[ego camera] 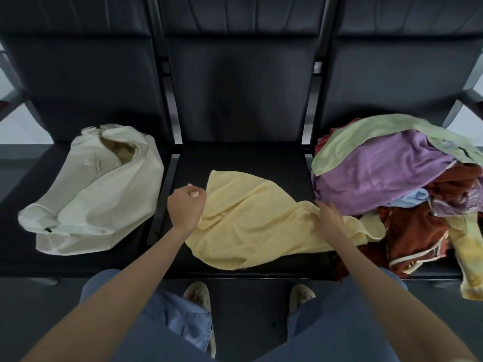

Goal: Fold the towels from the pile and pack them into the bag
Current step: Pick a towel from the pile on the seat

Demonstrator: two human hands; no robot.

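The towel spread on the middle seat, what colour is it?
Pale yellow. The towel shows plainly in the head view, gripped by the left hand and right hand.

Two bare forearms reach forward from the bottom edge. The left hand (186,208), toward eleven o'clock, is curled into a fist. The right hand (329,220), toward one o'clock, lies palm down, fingers pinching.

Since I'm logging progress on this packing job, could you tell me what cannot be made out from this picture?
Head view only:
- Inside of the cream bag: dark at its mouth, so any packed towels are hidden.
- Towel pile: lower towels covered by upper ones, right side cut by the frame edge; count unknown.
- Yellow towel: the corner in the left hand is hidden by the fist; the right hand covers its edge.
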